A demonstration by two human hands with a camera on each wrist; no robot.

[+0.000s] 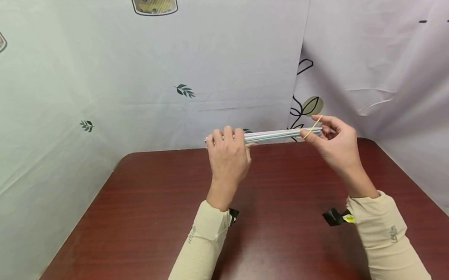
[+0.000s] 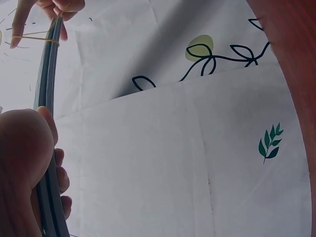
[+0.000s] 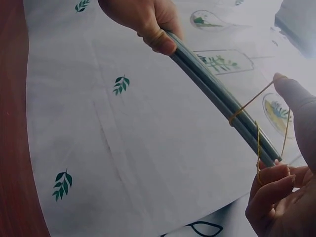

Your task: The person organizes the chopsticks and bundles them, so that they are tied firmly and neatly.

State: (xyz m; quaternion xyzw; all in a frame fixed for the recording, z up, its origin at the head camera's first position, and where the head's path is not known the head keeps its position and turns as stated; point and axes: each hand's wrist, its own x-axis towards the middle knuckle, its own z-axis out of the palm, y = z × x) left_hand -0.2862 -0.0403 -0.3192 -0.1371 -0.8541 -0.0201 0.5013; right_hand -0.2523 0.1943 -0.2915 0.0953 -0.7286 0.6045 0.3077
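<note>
A bundle of thin, pale straw-like sticks [image 1: 271, 135] is held level above the far edge of the table. My left hand [image 1: 228, 155] grips its left part, fingers wrapped over the top and thumb along the near side. At the other end, my right hand [image 1: 337, 144] has a thin yellow rubber band [image 3: 254, 98] stretched between its thumb and fingers. One part of the band wraps the bundle near that end, as the right wrist view shows, and the rest is pulled out into a wide loop. Curled right fingers [image 3: 271, 195] are right at the bundle's tip.
A dark red-brown wooden table [image 1: 153, 202] lies below both forearms. White cloth [image 1: 218, 44] printed with leaves and plant jars hangs behind and at the sides. A small black device [image 1: 333, 216] is strapped at the right wrist; another shows at the left cuff.
</note>
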